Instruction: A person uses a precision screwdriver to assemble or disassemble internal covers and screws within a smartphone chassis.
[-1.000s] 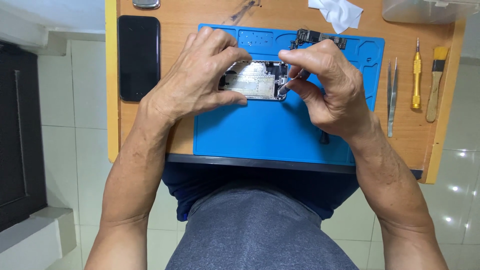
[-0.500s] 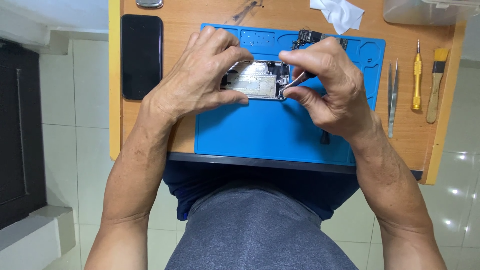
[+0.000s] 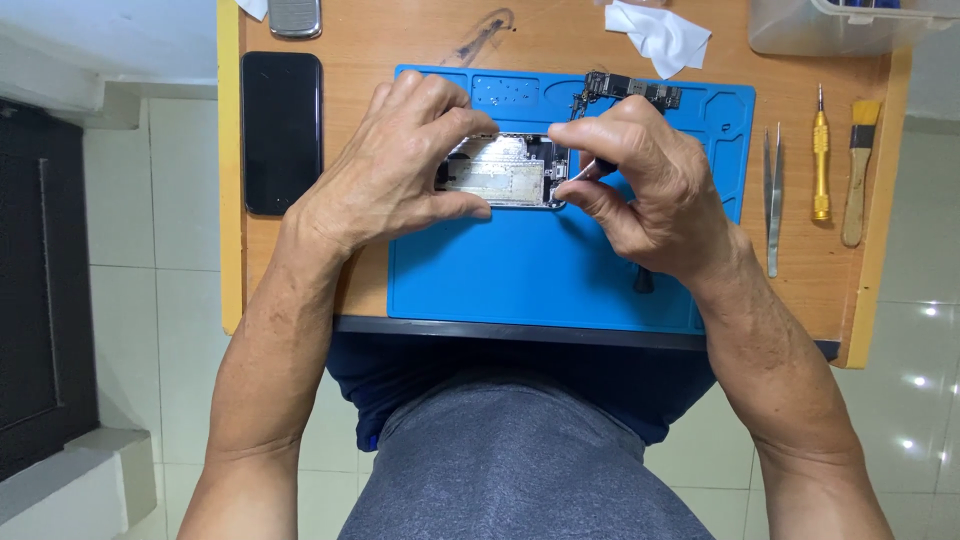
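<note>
Bare, dull silver metal inside the opened phone chassis (image 3: 505,170); a matt blue rubbery mat (image 3: 540,270) beneath; smooth orange-toned wooden table (image 3: 350,40); a glossy black phone (image 3: 282,130); brass-coloured metal screwdriver (image 3: 820,155); steel tweezers (image 3: 774,195); crumpled white cloth (image 3: 660,35).

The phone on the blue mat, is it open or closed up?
Open: the phone lies on the blue mat with its metal insides showing, between the left hand and right hand.

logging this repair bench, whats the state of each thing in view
opened phone: back up, insides bare, flat on the mat
left hand: grip shut on the opened phone
right hand: pinching a dark tool at the phone's right end
blue mat: flat on the desk
circuit board: out, lying on the mat
black phone: screen dark
tweezers: lying unused
yellow screwdriver: lying unused
brush: lying unused
</note>
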